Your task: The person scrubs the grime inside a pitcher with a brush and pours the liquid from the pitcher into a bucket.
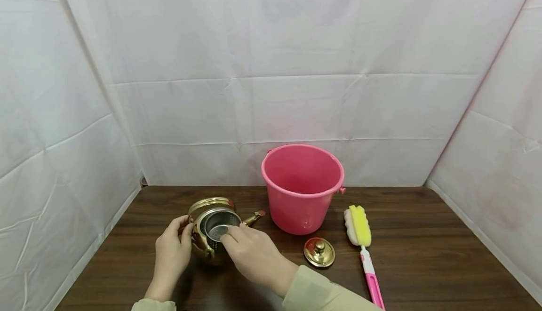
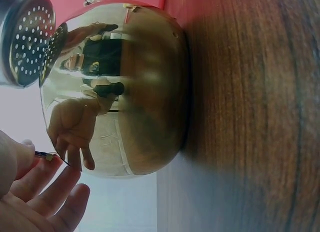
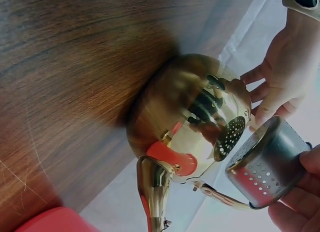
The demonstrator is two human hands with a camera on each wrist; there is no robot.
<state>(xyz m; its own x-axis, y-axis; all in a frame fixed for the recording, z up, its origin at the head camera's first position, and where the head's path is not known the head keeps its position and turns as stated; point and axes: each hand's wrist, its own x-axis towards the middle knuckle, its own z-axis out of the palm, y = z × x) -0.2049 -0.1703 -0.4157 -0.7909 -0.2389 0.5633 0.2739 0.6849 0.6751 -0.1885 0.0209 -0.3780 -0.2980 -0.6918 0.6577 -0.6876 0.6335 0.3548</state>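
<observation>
A shiny gold teapot [image 1: 199,250] with a spout [image 3: 154,192] stands on the table, its handle [image 1: 213,202] folded toward the back. Beside it, my left hand [image 1: 171,252] pinches a thin part at the teapot's upper edge between thumb and fingers [image 2: 50,192]. My right hand [image 1: 258,254] grips the rim of a perforated steel tea strainer [image 3: 267,164]. In both wrist views the strainer is out of the pot, close over its top. Its dotted base [image 2: 31,41] is mirrored in the polished side of the pot.
Behind and to the right of the teapot stands a pink bucket [image 1: 300,214]. A gold lid with a knob [image 1: 319,252] lies in front of the bucket. Farther right is a yellow and white sponge brush [image 1: 360,228] with a pink handle. White sheets [image 1: 296,108] enclose the table's back and sides.
</observation>
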